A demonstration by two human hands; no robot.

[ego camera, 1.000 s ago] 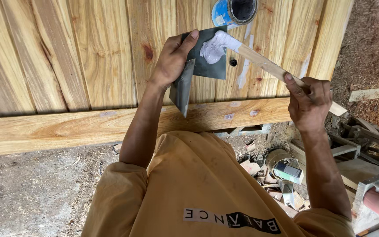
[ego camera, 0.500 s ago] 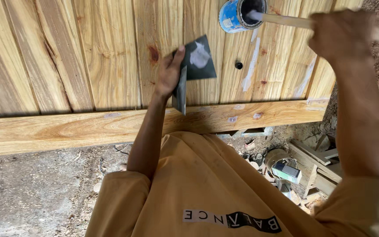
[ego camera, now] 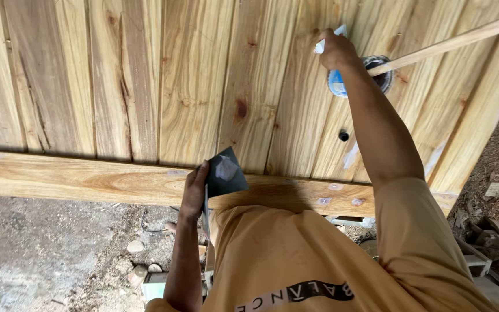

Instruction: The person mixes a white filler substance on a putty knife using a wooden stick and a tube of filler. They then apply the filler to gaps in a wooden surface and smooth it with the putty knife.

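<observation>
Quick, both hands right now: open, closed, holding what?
Left hand: closed on a dark scraper with a pale smear.
Right hand: closed on something white, by the blue can; what it is cannot be told.

the left hand (ego camera: pixel 196 190) sits low in the centre of the frame, its forearm rising from the bottom edge, fingers curled and pinching shut, thumb up. the right arm stretches from the lower right up to the upper centre, where the right hand (ego camera: pixel 336 51) is closed, knuckles toward the camera.
</observation>
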